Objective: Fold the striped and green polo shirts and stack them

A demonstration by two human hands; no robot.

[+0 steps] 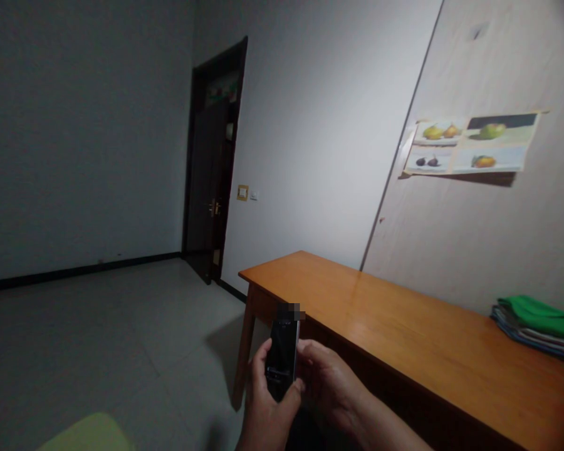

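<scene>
Step in hand, prob.: working the phone [282, 354], which sits upright-ish in the L grip [269, 410], screen facing the wearer, dark w/ a few faint marks, too small to read. L grip is closed round it, thumb on the R edge, fingers on the L. R grip [336, 376] is part-curled, fingertips at the phone's R edge; can't tell if it pinches or just touches. Next move, I'd say, calls for a steady L hold & light R fingertips.

Desk [357, 300]: orange-brown wood, ahead & R of both grips, w/ a pile of folded cloth [543, 322], green on top, well R of R grip. Fruit poster [474, 147] on wall, above & R of grips. Door [209, 181] ajar, far ahead-L; switch plate [242, 192] beside it. Pale floor [122, 344] L of L grip, yellow-green thing [91, 433] low there, partly cut off. Rm dim.
</scene>
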